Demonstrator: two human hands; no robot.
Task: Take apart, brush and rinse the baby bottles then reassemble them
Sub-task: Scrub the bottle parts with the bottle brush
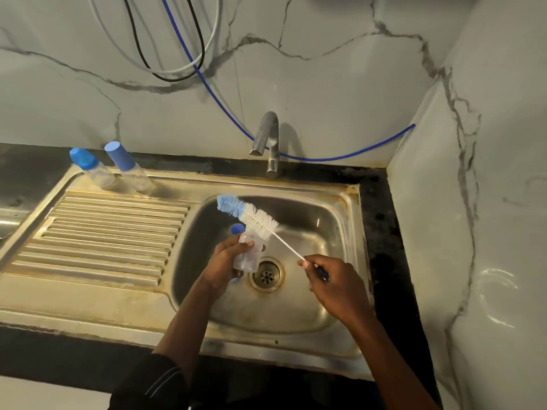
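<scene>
Over the steel sink basin [299,309], my left hand [226,263] grips a clear baby bottle body [248,255] with its open mouth pointing up. A small blue part [237,229] shows just above my fingers. My right hand [334,284] pinches the thin handle of a bottle brush [251,214]. Its white and blue bristle head lies in the air just above the bottle's mouth, outside the bottle. Two more baby bottles, one [91,167] left of the other [128,167], stand with blue caps on at the back of the drainboard.
A chrome tap [268,143] rises behind the basin with no water running. The round drain [266,275] sits right of the held bottle. The ribbed drainboard [103,238] spreads to the left. Cables and a blue hose [207,84] hang along the marble wall.
</scene>
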